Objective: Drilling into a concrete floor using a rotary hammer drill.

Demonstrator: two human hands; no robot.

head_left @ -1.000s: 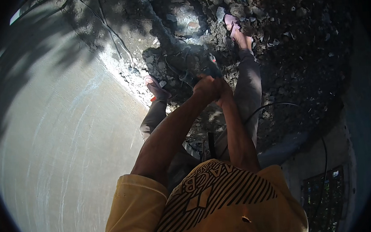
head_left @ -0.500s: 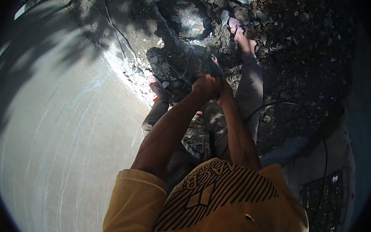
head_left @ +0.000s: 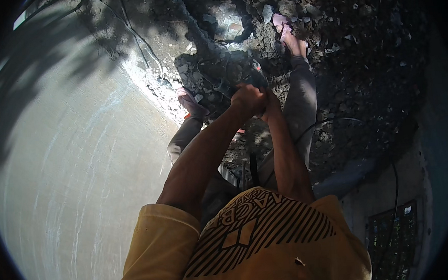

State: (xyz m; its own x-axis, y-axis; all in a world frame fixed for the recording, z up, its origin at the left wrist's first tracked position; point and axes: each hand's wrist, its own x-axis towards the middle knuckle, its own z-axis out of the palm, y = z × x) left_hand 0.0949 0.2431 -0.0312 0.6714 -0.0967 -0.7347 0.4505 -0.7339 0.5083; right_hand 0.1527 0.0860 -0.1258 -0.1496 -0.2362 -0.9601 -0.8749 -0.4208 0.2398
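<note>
Between my feet, low over broken ground, is a dark teal power tool (head_left: 257, 78) that looks like a hammer drill, with a small red and white patch toward its far end. A dark side handle (head_left: 224, 87) juts out to its left. My left hand (head_left: 247, 98) is closed on the tool's near end. Close beside it, my right hand (head_left: 271, 107) is also closed on it, partly hidden behind the left. Both arms reach out straight. Shadow and my hands cover the rear grip, and the tip is hard to make out.
Rubble and loose soil (head_left: 354, 80) spread ahead and right. A pale wall (head_left: 72, 175) fills the left side. My sandalled feet (head_left: 290, 39) stand apart. A black cable (head_left: 330, 120) loops past my right leg; other cables (head_left: 138, 35) lie ahead. A barred window (head_left: 392, 237) is at lower right.
The view has shifted slightly, and the hands and tool sit a little higher in it. Both hands keep the same hold on the hammer drill.
</note>
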